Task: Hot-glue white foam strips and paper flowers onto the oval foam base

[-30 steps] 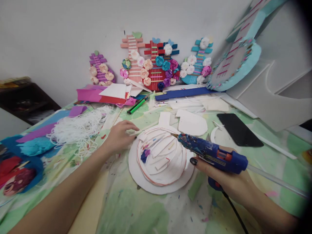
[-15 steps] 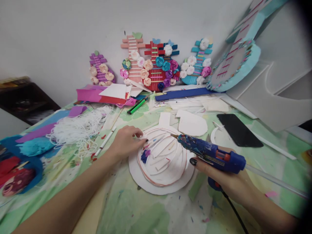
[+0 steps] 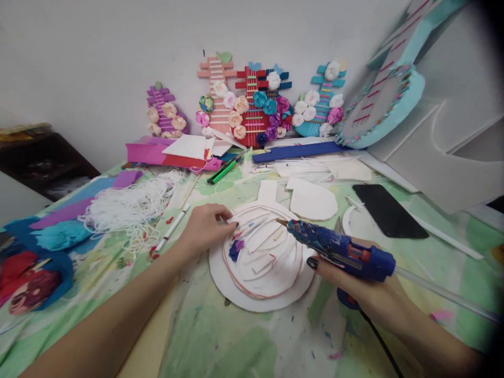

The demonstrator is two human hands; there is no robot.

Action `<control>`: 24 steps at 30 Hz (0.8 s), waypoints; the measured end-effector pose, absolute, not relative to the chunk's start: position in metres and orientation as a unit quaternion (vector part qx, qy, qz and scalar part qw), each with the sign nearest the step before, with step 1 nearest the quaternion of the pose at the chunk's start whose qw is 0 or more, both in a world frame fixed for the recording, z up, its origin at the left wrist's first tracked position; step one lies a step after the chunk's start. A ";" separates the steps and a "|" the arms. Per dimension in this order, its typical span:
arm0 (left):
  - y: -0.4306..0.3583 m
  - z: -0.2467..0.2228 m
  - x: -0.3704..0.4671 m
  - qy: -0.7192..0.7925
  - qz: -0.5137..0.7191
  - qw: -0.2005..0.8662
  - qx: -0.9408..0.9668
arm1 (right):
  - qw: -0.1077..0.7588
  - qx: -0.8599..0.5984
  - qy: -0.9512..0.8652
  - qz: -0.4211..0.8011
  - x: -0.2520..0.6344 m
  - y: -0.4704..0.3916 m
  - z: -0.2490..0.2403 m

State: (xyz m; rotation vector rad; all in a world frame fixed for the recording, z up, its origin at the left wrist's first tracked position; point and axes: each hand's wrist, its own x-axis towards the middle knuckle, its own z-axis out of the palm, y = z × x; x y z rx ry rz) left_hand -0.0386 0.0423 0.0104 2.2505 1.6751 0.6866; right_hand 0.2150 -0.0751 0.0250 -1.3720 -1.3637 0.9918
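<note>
My right hand (image 3: 354, 283) is wrapped around a blue glue gun (image 3: 342, 249), which has a clear glue stick out of its back. Its metal nozzle points left, over a round white foam-board piece (image 3: 224, 294) with a short neck. On that piece lies a smaller white disc edged with a reddish line, bearing thin white strips, coloured scraps and a dark blue-purple crumpled bit (image 3: 235, 250). My left hand (image 3: 205, 226) grips the round piece at its upper left edge, thumb on top and fingers curled; the fingertips are partly hidden.
Behind stand several decorated toy guitars (image 3: 252, 110) with paper flowers. At left lies tangled white cord (image 3: 129, 205) beside a white pen (image 3: 172, 228). A green cutter knife (image 3: 224, 170), a black phone (image 3: 389, 210) and a white cut-out (image 3: 313, 199) lie around. The gun's cable (image 3: 380, 341) trails forward.
The view has shifted slightly, so everything sits a little further right. Both hands, the glue gun and the round piece keep nearly the same positions relative to each other.
</note>
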 end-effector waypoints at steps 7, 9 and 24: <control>0.050 0.002 -0.045 0.603 0.288 0.138 0.731 | 0.444 -0.569 -0.565 0.400 0.218 -0.075 0.022; 0.050 0.000 -0.044 0.600 0.292 0.140 0.732 | 0.442 -0.567 -0.571 0.396 0.220 -0.074 0.020; 0.017 0.020 -0.018 0.437 0.438 0.565 0.546 | 0.391 -0.530 -0.643 0.391 0.221 -0.074 0.023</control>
